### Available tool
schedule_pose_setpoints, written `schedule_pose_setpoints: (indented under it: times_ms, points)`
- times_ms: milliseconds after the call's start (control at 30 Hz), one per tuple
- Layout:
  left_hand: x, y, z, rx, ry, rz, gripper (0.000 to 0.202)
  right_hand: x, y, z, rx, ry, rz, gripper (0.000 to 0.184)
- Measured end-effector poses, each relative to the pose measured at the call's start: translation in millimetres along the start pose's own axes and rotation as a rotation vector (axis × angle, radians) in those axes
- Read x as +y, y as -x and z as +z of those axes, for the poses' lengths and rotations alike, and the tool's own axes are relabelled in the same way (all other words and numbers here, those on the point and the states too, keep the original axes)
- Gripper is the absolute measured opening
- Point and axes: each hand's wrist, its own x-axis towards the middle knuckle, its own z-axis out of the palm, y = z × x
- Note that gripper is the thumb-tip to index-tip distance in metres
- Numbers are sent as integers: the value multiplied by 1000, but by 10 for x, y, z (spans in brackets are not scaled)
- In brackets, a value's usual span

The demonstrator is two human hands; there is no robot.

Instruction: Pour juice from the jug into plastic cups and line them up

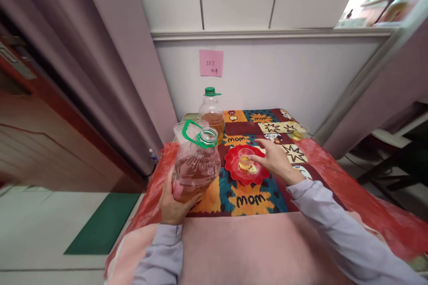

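My left hand (pixel 175 202) is closed around the lower side of a large clear plastic jug (pixel 197 169). The jug is uncapped, leans slightly to the right, has a green handle ring at its neck and holds amber liquid. A small clear plastic cup (pixel 245 160) with yellow liquid stands upright on a red scalloped plate (pixel 234 171). At the cup's right side is my right hand (pixel 272 160), thumb and forefinger apart. The thumb tip overlaps the cup; whether it touches, I cannot tell.
Behind the jug stands a second bottle (pixel 212 118) with a green cap, also holding amber liquid. Clear cups (pixel 179 131) show behind the jug on the left. Another cup of yellow liquid (pixel 298 133) is at the back right. Patterned mats (pixel 250 200) cover the red-covered table.
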Motion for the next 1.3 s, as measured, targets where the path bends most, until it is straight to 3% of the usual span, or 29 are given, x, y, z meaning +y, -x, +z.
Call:
schedule_pose_setpoints:
  times_ms: [133,300,533,800,1100,1300]
  points:
    - [90,26,25,-25,-129,71,119,13,-70,110,-161,208,-30,74]
    - [67,-7,13,-28,-22,36,124,-89,-131,207,-255,295,-6,74]
    - [104,45,59,7,-36,30,117,-121,-181,232,-276,321,12,69]
    - [44,13,25,-13,-85,80,123,-155,-190,221,-276,314,72,61]
    - [1,-42,-60,-143,-408,180,120,-150,-189,65,-267,295,107,62]
    - [67,-56,-37,-107,-472,201,116,-187,-156,60,-272,299,117,61]
